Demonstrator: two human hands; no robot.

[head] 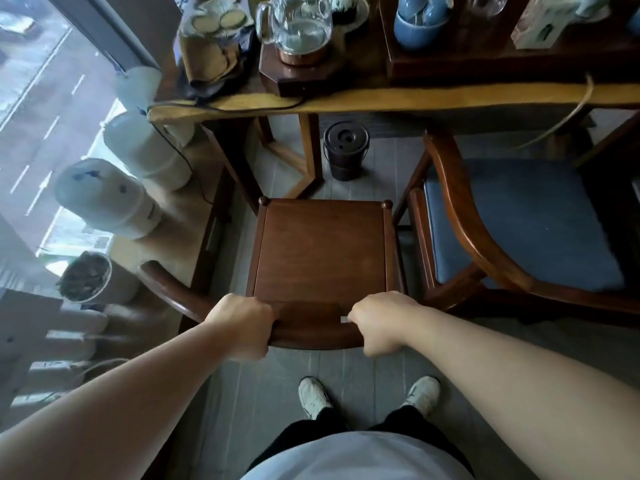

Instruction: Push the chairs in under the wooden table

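A dark wooden chair (320,251) with a bare square seat stands right in front of me, its seat out from under the wooden table (381,98). My left hand (242,325) and my right hand (379,323) both grip its curved back rail. To the right stands a second wooden chair (519,223) with a blue cushion; its front part reaches under the table edge.
A small dark lidded bucket (345,150) sits on the floor under the table, beyond the chair. White jars (104,199) line a low shelf by the window at left. A glass kettle (299,26), blue cups (420,22) and cloths crowd the tabletop. My feet stand behind the chair.
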